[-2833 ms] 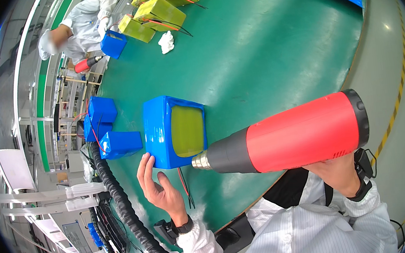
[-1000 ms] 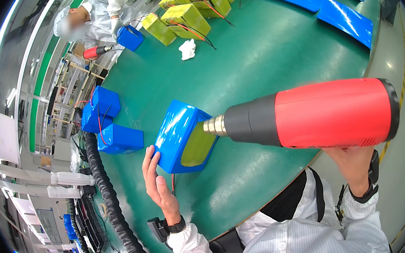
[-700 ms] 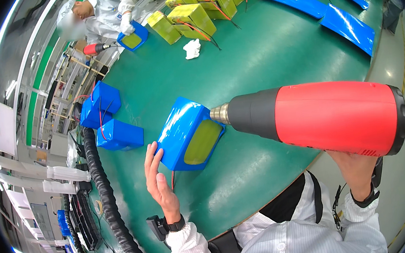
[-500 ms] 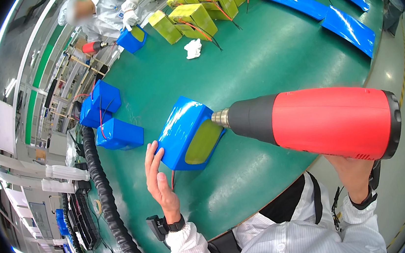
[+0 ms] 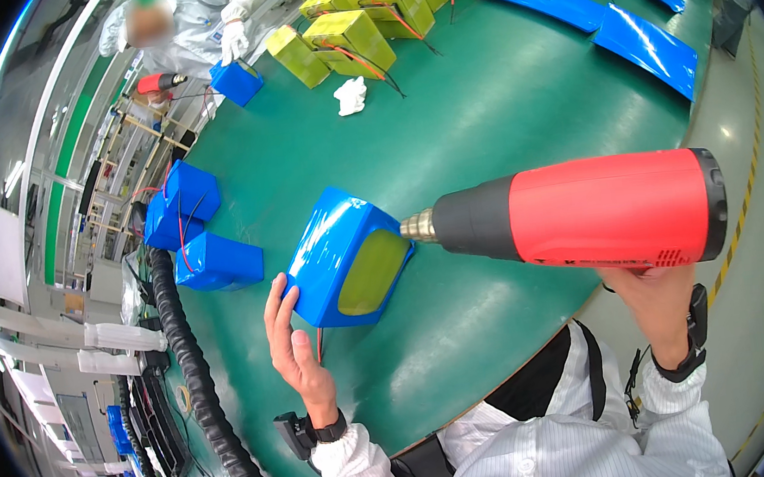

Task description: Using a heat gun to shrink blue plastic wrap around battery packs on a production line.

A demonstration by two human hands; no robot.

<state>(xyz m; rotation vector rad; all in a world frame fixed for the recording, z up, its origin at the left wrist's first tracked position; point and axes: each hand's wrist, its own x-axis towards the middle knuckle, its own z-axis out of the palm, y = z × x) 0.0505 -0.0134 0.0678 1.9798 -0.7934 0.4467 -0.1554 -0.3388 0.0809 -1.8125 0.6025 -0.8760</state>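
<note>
Head view (fisheye) looks down, close, at table (image 5: 500, 124).

A blue-wrapped pack (image 5: 347, 256) with a yellow-green face stands tilted on the green desk (image 5: 498, 105), three blue packs (image 5: 217, 260) left, yellow-green packs (image 5: 351, 28) beyond.

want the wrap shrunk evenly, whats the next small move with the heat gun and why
Probably sweep the red heat gun along the open yellow end of the blue-wrapped pack: its nozzle sits at one edge, while the left hand tilts the pack.

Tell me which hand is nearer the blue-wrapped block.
Left. The left hand touches the blue-wrapped block at its lower edge; the right hand holds the heat gun, away to its right.
</note>
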